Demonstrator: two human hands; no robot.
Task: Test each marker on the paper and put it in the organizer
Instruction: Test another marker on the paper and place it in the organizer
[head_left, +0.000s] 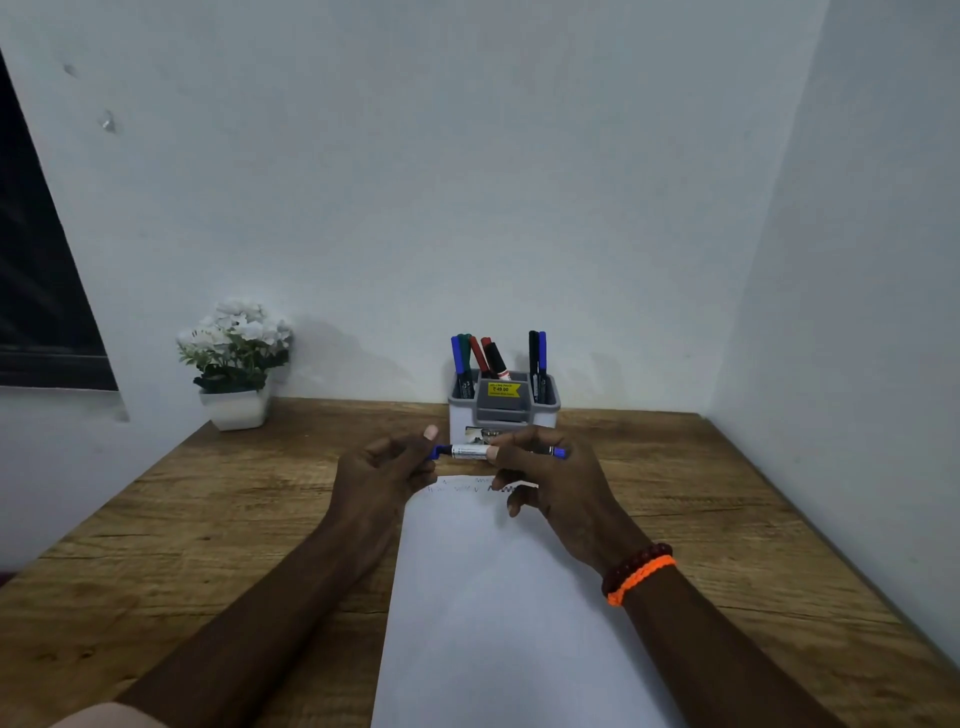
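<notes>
Blue marker held level in both hands above the paper, in front of the organizer.

Left hand (387, 467) pinches the blue cap end of the white-barrelled blue marker (470, 451); right hand (550, 475) curls round the other end. Barrel print too small to read. White paper sheet (498, 597), smooth, bears faint scribbles at its far edge, on the rough wood-grain bench (727, 519). Grey-and-white plastic organizer (503, 410) holds upright markers; yellow sticker reads "49.00".
</notes>
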